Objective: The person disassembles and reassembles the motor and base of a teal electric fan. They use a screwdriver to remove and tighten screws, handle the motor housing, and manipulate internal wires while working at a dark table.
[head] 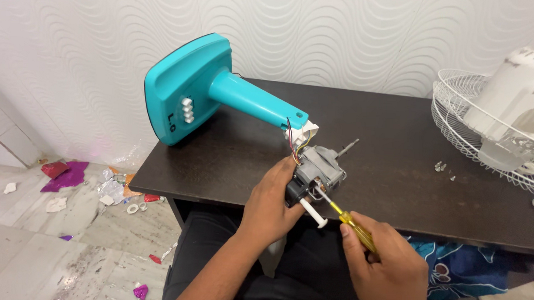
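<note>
Fan motor [318, 168] at the lower centre of the frame, near the front edge of the dark desk [399, 175], steadied for screwdriver work

Left hand [271, 200] wraps its fingers [284, 169] around the motor's dark rear end; right hand [382, 268] closes its fingers on the yellow-handled screwdriver [344, 216], tip touching the housing. Bare metal and windings suggest a dense, rigid, heavy part; grip is safest on the frame, not on the thin coloured wires [293, 142] leading to the teal fan stand [203, 92] lying at upper left, nor on the slim shaft [347, 147]. White grille [481, 131] and loose screws [441, 167] lie at right
</note>
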